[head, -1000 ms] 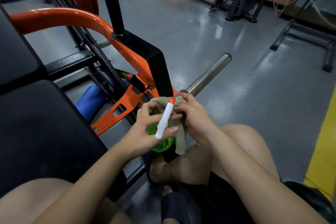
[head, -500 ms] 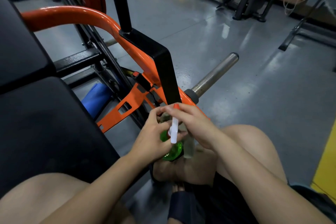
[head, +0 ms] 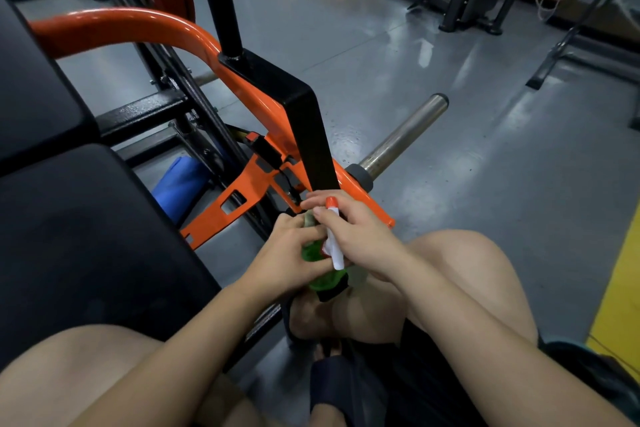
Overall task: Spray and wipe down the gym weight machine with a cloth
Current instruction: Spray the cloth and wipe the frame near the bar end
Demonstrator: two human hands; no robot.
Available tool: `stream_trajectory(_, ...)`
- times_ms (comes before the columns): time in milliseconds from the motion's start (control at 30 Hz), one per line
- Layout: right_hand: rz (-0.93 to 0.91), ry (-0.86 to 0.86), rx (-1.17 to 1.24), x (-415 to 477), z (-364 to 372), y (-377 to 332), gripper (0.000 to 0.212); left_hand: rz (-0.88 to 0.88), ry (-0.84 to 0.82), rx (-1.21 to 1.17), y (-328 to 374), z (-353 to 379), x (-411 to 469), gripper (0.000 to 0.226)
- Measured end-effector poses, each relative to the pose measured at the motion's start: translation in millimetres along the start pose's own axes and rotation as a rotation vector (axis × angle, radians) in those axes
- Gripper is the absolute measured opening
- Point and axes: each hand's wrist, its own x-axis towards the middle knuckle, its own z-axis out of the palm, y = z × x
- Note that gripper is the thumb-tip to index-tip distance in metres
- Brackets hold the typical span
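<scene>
Both left hand point(head: 287, 253) and right hand point(head: 360, 236) grip spray bottle point(head: 327, 279), nozzle point(head: 331, 202) forward.

Black shorts point(head: 426, 378), dark wide-strap sandals point(head: 330, 386)

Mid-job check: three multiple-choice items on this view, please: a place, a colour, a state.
1. Where is the blue roll? A on the seat pad; B on the floor behind the orange frame; C beside the yellow stripe.
2. Spray head tip colour? A blue; B orange; C black.
3. The green bottle is: A lying on the floor; B standing on the pad; C held in the left hand.
B: it shows past the frame. B: orange tip by the fingers. C: left fingers wrap it.
</scene>
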Motion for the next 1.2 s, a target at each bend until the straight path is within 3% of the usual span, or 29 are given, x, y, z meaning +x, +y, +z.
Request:
stream_trajectory(200, -0.053, 0.039, 0.04, -1.3, -4.5, 0.4, 0.028, 0.0, -0.076, 0.092, -12.5, -1.5, 9.2, 0.071)
stream_trajectory(400, 0.004, 0.007, 0.393, -7.0, -15.1, -1.8, 0.031, -0.012, -0.123, 0.263, -8.6, -1.1, 7.7, 0.092)
stream_trajectory(600, 0.016, 0.03, 0.664, -15.7, -32.3, -2.0, 0.031, -0.037, -0.146, 0.27, -2.7, -5.2, 8.0, 0.116)
stream_trajectory(700, 0.079, 0.03, 0.728, -17.8, -39.2, 0.5, 0.031, -0.092, -0.209, 0.109, -3.1, 0.6, 4.0, 0.11)
stream_trajectory(900, 0.215, -0.097, 0.568, -15.5, -27.3, 1.6, 0.031, -0.046, -0.22, 0.008, -2.0, 18.8, -6.3, 0.057)
stream_trajectory(1067, 0.271, -0.103, 0.587, -13.0, -34.6, 1.2, 0.049, -0.053, -0.167, 0.051, -1.5, 17.5, -3.7, 0.057)
stream_trajectory(1133, 0.213, -0.124, 0.572, -16.2, -39.5, -1.8, 0.054, -0.077, -0.134, 0.047, 2.2, 15.4, -1.1, 0.06)
stream_trajectory(1200, 0.116, -0.233, 0.379, -22.2, -43.5, -3.7, 0.056, -0.079, -0.107, 0.001, 4.2, 11.8, -0.3, 0.063)
